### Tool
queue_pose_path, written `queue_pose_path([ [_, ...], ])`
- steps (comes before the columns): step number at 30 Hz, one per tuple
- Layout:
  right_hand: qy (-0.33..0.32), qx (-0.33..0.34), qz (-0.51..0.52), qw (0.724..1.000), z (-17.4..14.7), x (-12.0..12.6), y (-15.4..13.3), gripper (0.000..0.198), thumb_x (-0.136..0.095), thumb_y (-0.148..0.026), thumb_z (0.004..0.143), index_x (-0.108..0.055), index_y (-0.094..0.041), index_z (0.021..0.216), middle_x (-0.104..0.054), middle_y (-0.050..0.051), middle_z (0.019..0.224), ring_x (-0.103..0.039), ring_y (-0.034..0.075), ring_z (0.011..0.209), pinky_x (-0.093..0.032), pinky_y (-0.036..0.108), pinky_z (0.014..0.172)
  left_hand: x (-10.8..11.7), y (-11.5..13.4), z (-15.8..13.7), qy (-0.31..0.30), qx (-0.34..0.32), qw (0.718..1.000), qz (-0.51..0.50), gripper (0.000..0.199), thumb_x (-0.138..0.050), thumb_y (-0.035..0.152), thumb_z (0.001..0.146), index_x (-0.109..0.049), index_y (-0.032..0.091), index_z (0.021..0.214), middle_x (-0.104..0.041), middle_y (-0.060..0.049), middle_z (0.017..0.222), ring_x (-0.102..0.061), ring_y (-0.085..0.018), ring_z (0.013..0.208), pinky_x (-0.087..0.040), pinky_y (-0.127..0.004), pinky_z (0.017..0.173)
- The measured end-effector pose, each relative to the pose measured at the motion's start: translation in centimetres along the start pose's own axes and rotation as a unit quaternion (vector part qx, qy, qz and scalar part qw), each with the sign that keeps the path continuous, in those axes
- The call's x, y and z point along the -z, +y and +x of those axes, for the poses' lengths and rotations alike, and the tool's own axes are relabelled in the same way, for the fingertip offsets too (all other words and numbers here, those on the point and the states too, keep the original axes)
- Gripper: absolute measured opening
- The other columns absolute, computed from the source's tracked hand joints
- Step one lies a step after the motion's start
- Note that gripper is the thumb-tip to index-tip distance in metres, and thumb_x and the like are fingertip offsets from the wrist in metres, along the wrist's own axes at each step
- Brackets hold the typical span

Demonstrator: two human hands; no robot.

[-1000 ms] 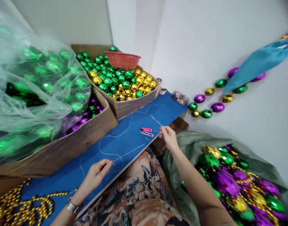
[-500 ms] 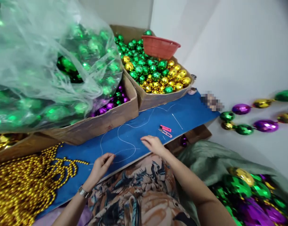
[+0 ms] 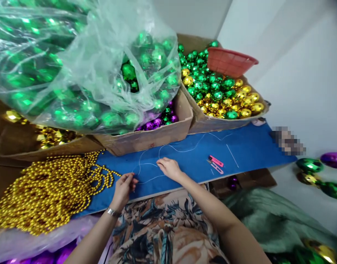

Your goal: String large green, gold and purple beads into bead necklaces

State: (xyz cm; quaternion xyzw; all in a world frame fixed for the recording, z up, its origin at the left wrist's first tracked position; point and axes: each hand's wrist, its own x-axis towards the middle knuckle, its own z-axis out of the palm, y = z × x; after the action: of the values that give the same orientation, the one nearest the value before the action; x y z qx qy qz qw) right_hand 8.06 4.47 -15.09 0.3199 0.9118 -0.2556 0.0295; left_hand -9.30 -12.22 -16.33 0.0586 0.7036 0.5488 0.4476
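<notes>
A long white thread (image 3: pixel 179 150) lies in loose curves across the blue table top (image 3: pixel 182 172). My left hand (image 3: pixel 124 187), with a metal watch at its wrist, is closed in a pinch on the thread near the end of a gold bead strand (image 3: pixel 113 171). Farther right, my right hand (image 3: pixel 169 169) pinches the same thread between thumb and forefinger. A stretch of thread runs between the two hands. Right of my right hand lie pink thread snips (image 3: pixel 217 168) and a pink-and-black cutter (image 3: pixel 216 160), both untouched.
Gold bead strands (image 3: pixel 47 194) are heaped at the left. Behind stand cardboard boxes (image 3: pixel 146 141) of shiny balls, a clear bag (image 3: pixel 102 73) of green balls and a red basket (image 3: pixel 231 62). A thin white stick (image 3: pixel 232 156) lies at right, near a green sack (image 3: pixel 267 216).
My view has swung left, so things appear farther right. My right hand has moved left, away from the snips and nearer my left hand, and now pinches the thread.
</notes>
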Motion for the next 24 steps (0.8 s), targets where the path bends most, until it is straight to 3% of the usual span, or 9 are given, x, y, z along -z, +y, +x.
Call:
queue_pose_path([
  [5,-0.037,-0.004,-0.044,0.998,3.3,-0.9,-2.0,0.026,-0.052,-0.043,0.094,-0.058,-0.024,0.111,-0.058,0.006,0.110,-0.060,0.019,0.099,-0.047,0.027,0.080,-0.2,-0.8,-0.4,-0.026,0.011,1.000,0.014,0.051,-0.072,0.054,0.060,-0.059,0.014,0.088,-0.063,0.000,0.055,-0.048,-0.008,0.039,-0.034,-0.017,0.038],
  [9,-0.062,0.011,-0.081,0.995,4.7,-1.1,-2.8,0.022,-0.053,-0.039,0.094,-0.058,-0.019,0.102,-0.057,0.009,0.108,-0.057,0.021,0.102,-0.047,0.030,0.080,-0.2,-0.9,-0.5,-0.028,0.010,0.999,0.013,0.050,-0.070,0.055,0.061,-0.059,0.014,0.087,-0.063,0.000,0.056,-0.048,-0.009,0.039,-0.035,-0.018,0.038],
  [15,-0.069,0.064,-0.113,0.989,7.9,0.2,-4.1,0.024,-0.039,-0.031,0.100,-0.051,-0.021,0.118,-0.058,0.011,0.114,-0.057,0.022,0.107,-0.047,0.032,0.085,-0.2,-1.2,-0.6,-0.025,-0.002,0.999,0.034,0.049,-0.064,0.058,0.066,-0.057,0.015,0.089,-0.062,0.001,0.058,-0.047,-0.009,0.040,-0.035,-0.019,0.038],
  [21,-0.093,0.067,-0.133,0.984,10.7,0.3,-5.0,0.029,-0.047,-0.032,0.098,-0.051,-0.018,0.123,-0.061,0.010,0.111,-0.062,0.022,0.098,-0.050,0.037,0.083,0.6,-0.9,-0.8,-0.027,-0.049,0.993,0.108,0.043,-0.064,0.055,0.070,-0.062,0.017,0.090,-0.064,-0.002,0.067,-0.052,-0.013,0.046,-0.038,-0.023,0.041],
  [24,-0.105,0.058,-0.136,0.983,10.8,0.0,-4.6,0.034,-0.052,-0.037,0.096,-0.054,-0.015,0.121,-0.061,0.008,0.110,-0.062,0.019,0.094,-0.052,0.038,0.083,1.5,-0.5,-1.0,-0.003,-0.144,0.967,0.210,0.036,-0.062,0.048,0.075,-0.065,0.019,0.096,-0.067,-0.005,0.081,-0.056,-0.015,0.052,-0.045,-0.028,0.052],
])
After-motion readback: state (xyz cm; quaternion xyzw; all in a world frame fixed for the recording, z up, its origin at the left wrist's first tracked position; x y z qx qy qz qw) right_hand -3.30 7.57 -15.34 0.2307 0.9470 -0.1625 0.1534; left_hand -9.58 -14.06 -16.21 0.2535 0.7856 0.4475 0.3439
